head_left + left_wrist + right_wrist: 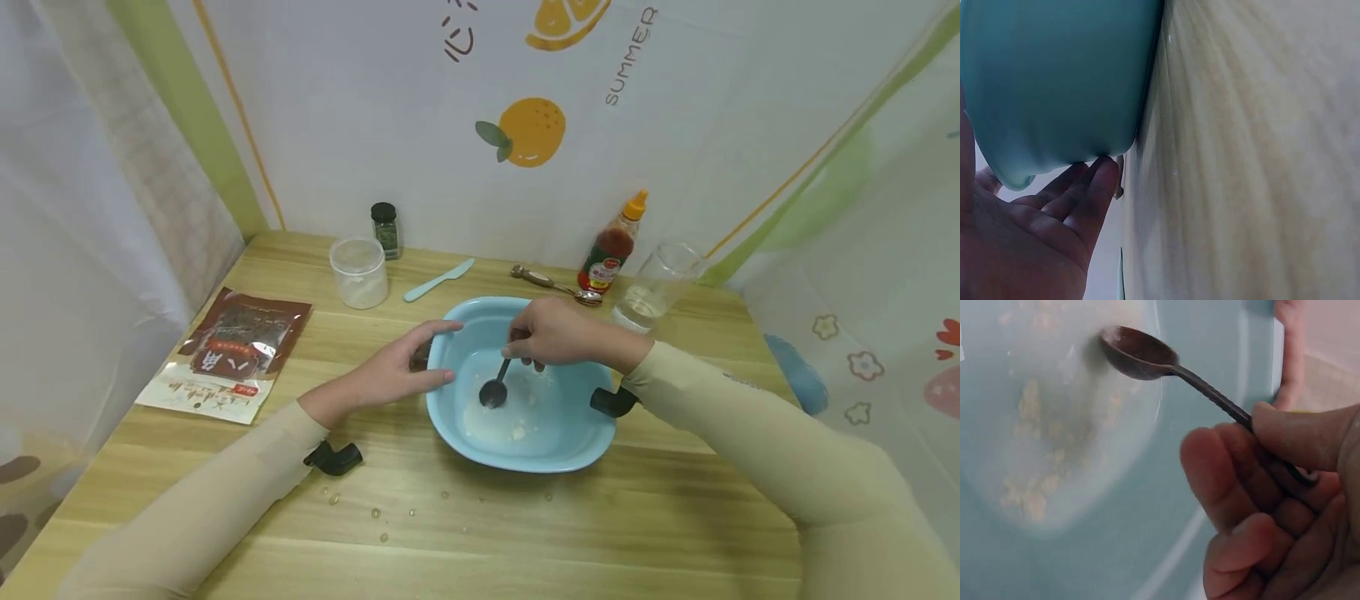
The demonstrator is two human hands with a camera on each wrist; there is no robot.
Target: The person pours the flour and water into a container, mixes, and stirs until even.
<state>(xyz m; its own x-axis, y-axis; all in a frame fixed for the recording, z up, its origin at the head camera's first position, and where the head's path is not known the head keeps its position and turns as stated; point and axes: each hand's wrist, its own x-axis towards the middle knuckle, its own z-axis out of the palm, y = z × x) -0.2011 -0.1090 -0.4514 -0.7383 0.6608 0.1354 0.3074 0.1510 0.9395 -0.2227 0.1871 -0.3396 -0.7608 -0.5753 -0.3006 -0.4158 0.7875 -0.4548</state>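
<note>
A light-blue plastic basin [525, 458] stands on the wooden table, with cloudy whitish liquid [1104, 412] and pale clumps in its bottom. My left hand [390, 367] holds the basin's left side; its thumb and index finger reach over the rim. In the left wrist view, the other fingers [1094, 187] press against the basin's outer wall. Above the basin, my right hand [551, 332] pinches a small dark spoon [1207, 390] by the handle. The spoon's bowl [492, 393] is at the liquid; whether it dips in is hard to tell.
Behind the basin lie a pale-green knife [438, 281] and a metal spoon [555, 283]. Around them stand a tub of white powder [360, 275], a green spice jar [386, 232], a red sauce bottle [611, 250] and a clear glass [656, 287]. A brown packet [232, 354] lies left; droplets [377, 512] dot the front.
</note>
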